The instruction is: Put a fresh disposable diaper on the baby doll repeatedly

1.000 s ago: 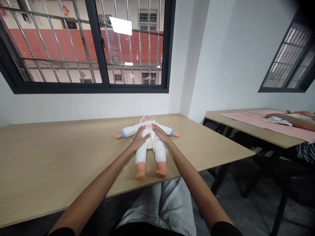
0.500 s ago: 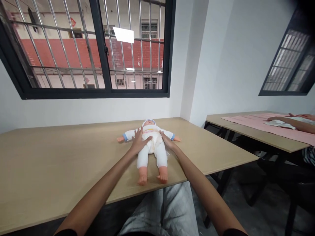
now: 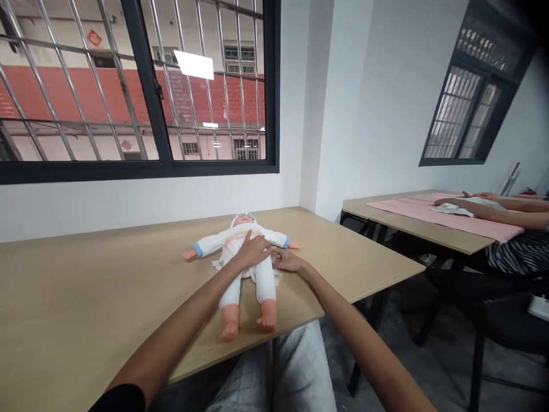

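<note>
A baby doll in a white suit with blue cuffs lies on its back, bare feet toward me. A white diaper is around its hips, and a loose flap sticks out at each side. My left hand lies across the doll's belly, over the front of the diaper, fingers stretched toward my other hand. At the hip on the right, my right hand has its fingers curled in at the diaper's side edge. The two hands' fingertips nearly meet; exactly what the right fingertips pinch is partly hidden.
The doll lies near the front edge of a wooden table. Behind the table is a wall with a barred window. To the right, another person's hands work over white cloth on a pink mat. A dark chair stands below.
My left hand has slid right across the doll's belly. My right hand has moved down to the hip and its fingers have curled in. The view has turned right.
</note>
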The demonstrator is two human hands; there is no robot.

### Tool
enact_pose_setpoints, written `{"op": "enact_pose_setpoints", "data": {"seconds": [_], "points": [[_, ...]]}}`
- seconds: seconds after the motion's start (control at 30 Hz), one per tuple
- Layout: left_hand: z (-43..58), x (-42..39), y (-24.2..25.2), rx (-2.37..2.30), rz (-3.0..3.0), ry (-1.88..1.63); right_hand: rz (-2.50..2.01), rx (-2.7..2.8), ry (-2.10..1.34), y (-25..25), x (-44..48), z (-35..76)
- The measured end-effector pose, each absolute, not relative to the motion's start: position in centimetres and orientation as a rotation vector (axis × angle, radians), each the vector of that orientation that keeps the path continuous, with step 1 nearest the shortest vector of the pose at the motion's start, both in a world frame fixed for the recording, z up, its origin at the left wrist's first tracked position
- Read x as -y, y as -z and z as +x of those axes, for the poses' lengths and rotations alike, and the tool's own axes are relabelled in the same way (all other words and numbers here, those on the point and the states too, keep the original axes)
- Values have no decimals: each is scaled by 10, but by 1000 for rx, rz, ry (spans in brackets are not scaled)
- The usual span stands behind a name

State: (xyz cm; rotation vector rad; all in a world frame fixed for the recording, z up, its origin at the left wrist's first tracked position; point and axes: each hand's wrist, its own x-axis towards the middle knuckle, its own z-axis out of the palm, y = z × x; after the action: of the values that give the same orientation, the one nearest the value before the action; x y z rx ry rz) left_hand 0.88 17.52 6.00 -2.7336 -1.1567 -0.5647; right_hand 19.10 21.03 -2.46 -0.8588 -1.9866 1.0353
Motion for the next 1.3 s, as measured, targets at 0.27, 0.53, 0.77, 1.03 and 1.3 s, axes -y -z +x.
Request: {"op": "enact_pose_setpoints", "data": {"seconds": [0.27,0.53,0.77,1.03,1.3], "points": [[1,-167,-67,1194,-2716,549,-934,1559,-940,22,-210,181],[4,-168,-59,1251,-2651,571,-1016,1393,-770,33,-218,169],[35,-146,-77,1404,-2712,32,-1007,1259,-980,27,-213,173],[58,-132,-58,1398,-2491,-168,-1027,1133,-1109,13,-199,174],[35,-140,-53,1325,-2641,301,-1020,1135,-1236,9,-196,173]]}}
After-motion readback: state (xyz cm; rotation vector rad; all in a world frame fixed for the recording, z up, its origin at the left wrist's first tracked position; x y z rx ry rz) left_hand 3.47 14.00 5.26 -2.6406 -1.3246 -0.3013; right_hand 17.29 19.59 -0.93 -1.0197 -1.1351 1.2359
